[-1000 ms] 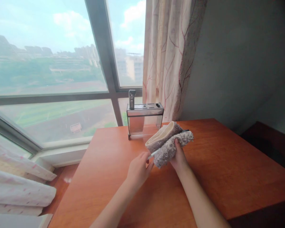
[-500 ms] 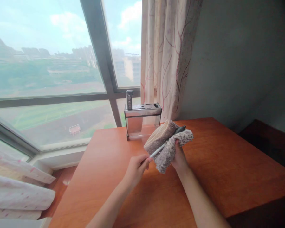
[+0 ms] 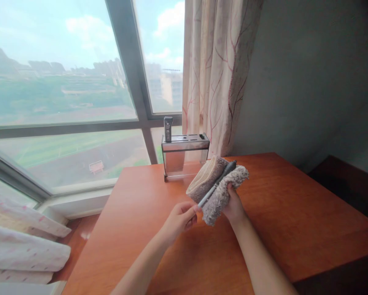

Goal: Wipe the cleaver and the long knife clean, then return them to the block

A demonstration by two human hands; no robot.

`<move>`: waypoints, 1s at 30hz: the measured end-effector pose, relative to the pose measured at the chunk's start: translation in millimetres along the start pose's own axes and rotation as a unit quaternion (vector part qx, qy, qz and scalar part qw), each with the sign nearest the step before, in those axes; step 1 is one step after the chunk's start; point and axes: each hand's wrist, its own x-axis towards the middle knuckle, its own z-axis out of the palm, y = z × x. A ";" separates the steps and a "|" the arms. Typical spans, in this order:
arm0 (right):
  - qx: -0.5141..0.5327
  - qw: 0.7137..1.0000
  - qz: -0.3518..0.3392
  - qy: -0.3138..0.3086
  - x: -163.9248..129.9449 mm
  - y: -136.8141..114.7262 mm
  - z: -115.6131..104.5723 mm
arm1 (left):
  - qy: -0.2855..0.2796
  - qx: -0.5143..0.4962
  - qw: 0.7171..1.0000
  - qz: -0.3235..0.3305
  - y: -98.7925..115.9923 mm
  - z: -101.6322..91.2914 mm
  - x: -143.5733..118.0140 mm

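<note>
My left hand (image 3: 179, 221) is closed in a pinch on the near, light-coloured end of a slim tool (image 3: 207, 197). The tool slants up to the right to a dark, textured end; its exact kind I cannot make out. It lies in the fold of a fluffy grey cloth (image 3: 220, 200), whose upper-left part shows a cream underside. My right hand (image 3: 235, 205) grips the cloth from the right and below, thumb on top, with its other fingers mostly hidden. Both hands are held above the brown table (image 3: 141, 241).
Behind the cloth, a clear-sided knife block (image 3: 174, 163) stands near the table's back edge, with a grey handle (image 3: 168, 129) sticking up from its left end. A patterned curtain (image 3: 214, 73) hangs behind it, beside large windows. A dark wall (image 3: 297, 82) is on the right.
The tool has shifted slightly in the cloth's fold and more of its shaft shows. My left hand has moved a little to the right and down with its end. The right hand has barely moved.
</note>
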 end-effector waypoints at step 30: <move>0.048 0.999 -0.017 0.009 0.5 -9.6 0.7 | 0.011 0.115 0.991 0.065 -4.8 -5.2 0.7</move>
